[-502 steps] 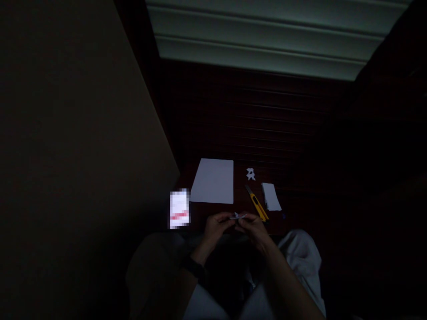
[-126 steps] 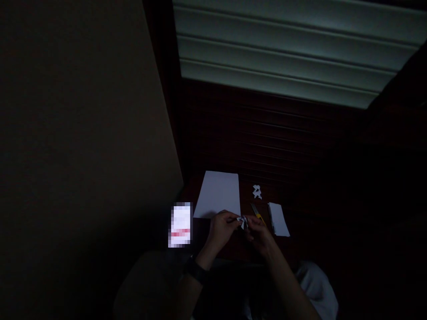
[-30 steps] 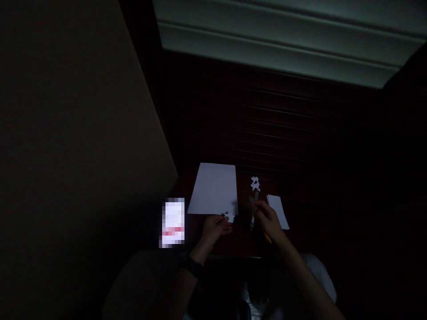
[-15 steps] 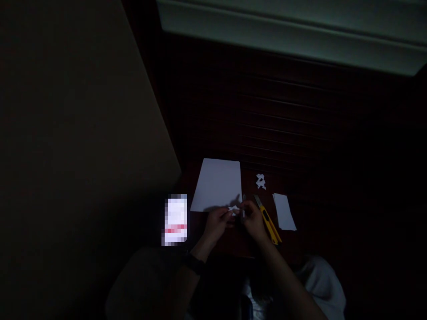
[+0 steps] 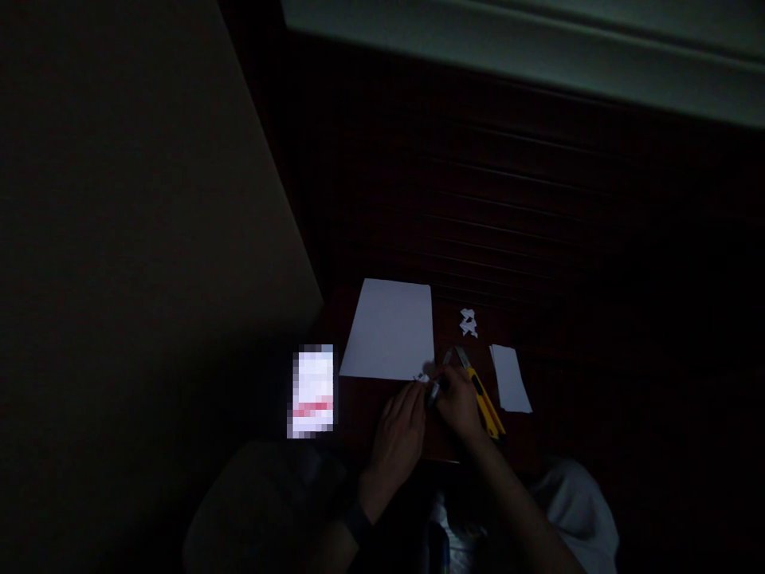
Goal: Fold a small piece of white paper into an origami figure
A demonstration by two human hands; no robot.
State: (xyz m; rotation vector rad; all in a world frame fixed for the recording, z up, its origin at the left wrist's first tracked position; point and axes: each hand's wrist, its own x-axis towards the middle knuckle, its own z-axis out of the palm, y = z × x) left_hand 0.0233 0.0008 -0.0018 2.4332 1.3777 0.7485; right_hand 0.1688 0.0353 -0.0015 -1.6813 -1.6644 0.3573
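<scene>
On the dark tabletop my left hand (image 5: 402, 434) lies flat, its fingers stretched forward. Their tips touch or nearly touch a small folded piece of white paper (image 5: 421, 378) at the near edge of a large white sheet (image 5: 391, 328). My right hand (image 5: 459, 401) is closed beside that piece, around a slim greyish pen-like tool (image 5: 434, 392). One end of the tool shows below the fingers and a thin end above; its exact kind is too dark to tell. Right of this hand lies a yellow utility knife (image 5: 483, 399) with its blade out.
Folded white paper shapes (image 5: 468, 323) lie beyond my right hand. A stack of white paper slips (image 5: 510, 379) rests at the right. A lit, blurred-out screen (image 5: 311, 392) stands left of the large sheet. A wall (image 5: 149, 239) borders the left side.
My left hand has gone from pinching the folded paper to lying flat on the table. The folded paper has come down to the table; my right hand and its tool have tilted over it.
</scene>
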